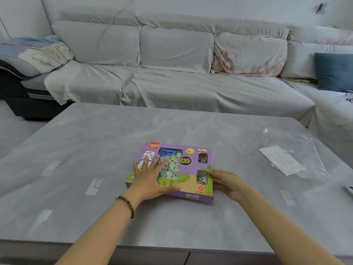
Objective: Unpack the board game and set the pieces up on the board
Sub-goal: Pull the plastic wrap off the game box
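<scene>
A purple board game box (192,170) lies flat on the grey table (95,150), near its middle. Through a clear window in the lid I see several round white game pieces (172,166) with characters on them. Two small windows on the box's right side show metal ring puzzles (202,177). My left hand (149,178) rests flat on the left half of the lid, fingers spread. My right hand (227,181) touches the box's right edge, fingers extended along it. The box is closed.
A clear plastic bag (305,159) with a white paper slip (282,159) lies on the table's right side. A pale object (349,190) pokes in at the right edge. A grey covered sofa (172,73) with a teal cushion (334,71) stands behind the table.
</scene>
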The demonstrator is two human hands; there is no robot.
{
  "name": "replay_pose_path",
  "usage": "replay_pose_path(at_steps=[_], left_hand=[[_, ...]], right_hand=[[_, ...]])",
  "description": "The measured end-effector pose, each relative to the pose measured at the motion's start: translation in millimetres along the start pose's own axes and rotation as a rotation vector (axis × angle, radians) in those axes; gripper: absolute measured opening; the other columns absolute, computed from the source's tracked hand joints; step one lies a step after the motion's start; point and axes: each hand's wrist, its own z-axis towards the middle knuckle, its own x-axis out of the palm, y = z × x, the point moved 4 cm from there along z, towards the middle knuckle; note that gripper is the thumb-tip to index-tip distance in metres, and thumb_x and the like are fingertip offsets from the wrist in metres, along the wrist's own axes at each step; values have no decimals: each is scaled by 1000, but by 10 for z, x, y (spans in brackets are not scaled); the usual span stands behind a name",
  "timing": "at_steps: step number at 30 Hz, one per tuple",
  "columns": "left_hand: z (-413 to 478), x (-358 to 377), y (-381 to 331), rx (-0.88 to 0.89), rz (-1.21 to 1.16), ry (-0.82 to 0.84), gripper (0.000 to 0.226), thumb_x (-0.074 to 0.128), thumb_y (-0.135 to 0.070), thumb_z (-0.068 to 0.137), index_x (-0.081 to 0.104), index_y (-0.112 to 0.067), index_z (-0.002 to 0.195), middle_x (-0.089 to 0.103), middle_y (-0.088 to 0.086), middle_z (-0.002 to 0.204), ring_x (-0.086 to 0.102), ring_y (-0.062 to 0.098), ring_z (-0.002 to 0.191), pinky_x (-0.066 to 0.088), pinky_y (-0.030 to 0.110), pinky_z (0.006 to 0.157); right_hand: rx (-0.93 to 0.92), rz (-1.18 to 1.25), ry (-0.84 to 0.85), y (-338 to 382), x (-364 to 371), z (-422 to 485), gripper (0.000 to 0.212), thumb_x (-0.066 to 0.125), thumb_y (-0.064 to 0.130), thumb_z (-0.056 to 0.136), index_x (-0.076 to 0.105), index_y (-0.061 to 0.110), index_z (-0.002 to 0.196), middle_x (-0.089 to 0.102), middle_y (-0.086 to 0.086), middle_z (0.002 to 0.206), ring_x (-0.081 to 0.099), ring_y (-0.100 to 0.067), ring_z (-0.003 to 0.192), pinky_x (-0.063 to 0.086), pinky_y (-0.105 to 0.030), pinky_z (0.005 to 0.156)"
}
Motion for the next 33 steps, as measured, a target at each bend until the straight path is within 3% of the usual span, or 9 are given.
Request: replay_pose_path(at_steps=[4,8,12,15,19,24,29,33], left_hand=[[-16,52,-12,-8,77,-40,128,-1,-102,35,-7,-39,147,-12,-8,157,-13,28,144,-5,60,112],[-13,73,-37,-9,87,-57,129,-3,-102,34,-6,-39,147,-11,-7,157,-12,28,144,-7,60,111],[-9,73,-29,-10,97,-65,128,-2,-101,36,-5,-39,147,-9,-8,157,-11,28,144,-7,60,112],[-10,62,-40,-7,69,-71,132,-4,-102,32,-1,-38,147,-7,-8,158,-10,27,145,-8,60,112],[-22,52,-45,-10,76,-68,132,-6,-102,31,-1,-39,147,-7,-8,158,-10,28,145,-8,59,112],[-19,41,-51,-21,98,-58,134,-6,-102,30,-1,-38,147,-8,-8,158,-9,26,145,-7,59,112],[-25,19,-61,-32,77,-60,133,-2,-102,30,1,-40,147,-7,-9,158,-9,25,145,-7,58,113],[-3,8,-79,-34,72,-42,133,0,-103,30,2,-41,147,-5,-8,158,-9,26,145,-7,58,112]], right_hand=[[66,-14,-84,6,-43,36,3,64,1,83,62,3,84,63,-12,81,57,-20,65,50,-26,58],[110,-39,-135,33,-66,75,10,66,-4,79,59,1,83,63,-12,75,59,-20,63,52,-22,43],[139,-71,-111,52,-123,109,25,70,6,79,60,1,102,65,-11,81,62,-21,65,53,-26,48],[162,15,-91,49,-177,94,15,60,21,89,58,7,94,64,-9,80,61,-20,67,50,-29,51],[210,61,-1,12,-220,77,30,53,34,93,58,6,100,66,-11,90,63,-23,77,50,-33,66],[199,85,36,7,-244,57,36,48,39,94,57,4,91,65,-14,90,63,-26,80,51,-35,76],[154,56,-139,11,-591,60,32,48,34,95,49,9,76,48,-8,69,50,-21,59,45,-28,57],[66,-90,-287,36,-941,-47,28,53,30,93,49,10,74,44,-6,63,43,-18,53,40,-24,47]])
